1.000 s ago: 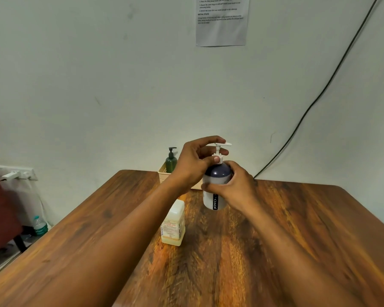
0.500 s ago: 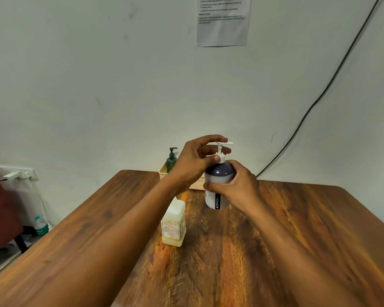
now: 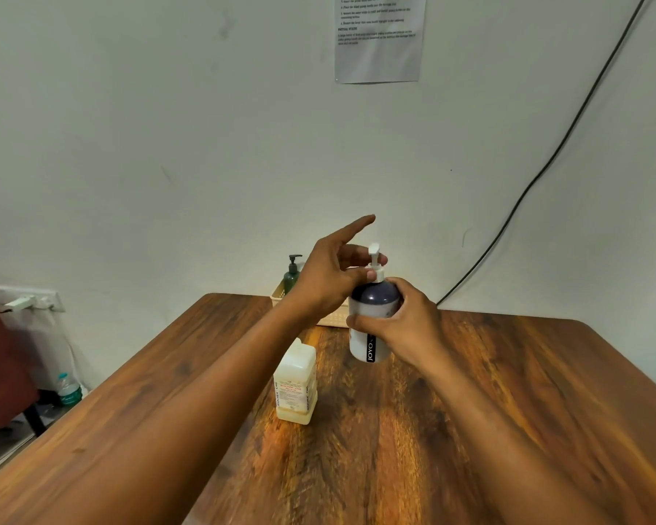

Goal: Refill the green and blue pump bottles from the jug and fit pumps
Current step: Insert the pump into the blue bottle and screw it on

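The right hand (image 3: 406, 323) wraps around the body of the blue pump bottle (image 3: 372, 323), fingers curled over its dark shoulder and thumb across the white lower part, beside a black vertical label strip. The bottle is upright; whether its base rests on the wooden surface (image 3: 508, 411) or is lifted just clear of it cannot be told. The left hand (image 3: 332, 276) is at the bottle's top: its thumb and a bent finger pinch the collar of the white pump (image 3: 374, 261) seated in the neck, while the index finger points out straight above the pump head. The pump's nozzle rises just beyond that thumb.

Below the left wrist, nearer the person, a pale yellowish jug (image 3: 295, 384) with a printed label stands upright on the surface, apart from both hands and just to the left of the blue bottle. Beyond the left hand, at the far edge of the surface against the wall, a cream basket (image 3: 281, 293) holds the green pump bottle (image 3: 291, 276), upright with its dark pump fitted; the left hand hides much of the basket.

On the wall above the hands hangs a printed paper sheet (image 3: 379, 37), and a black cable (image 3: 538, 176) runs diagonally down to the right of the right hand. Far off to the left of the left forearm, a small water bottle (image 3: 68, 390) stands on the floor.
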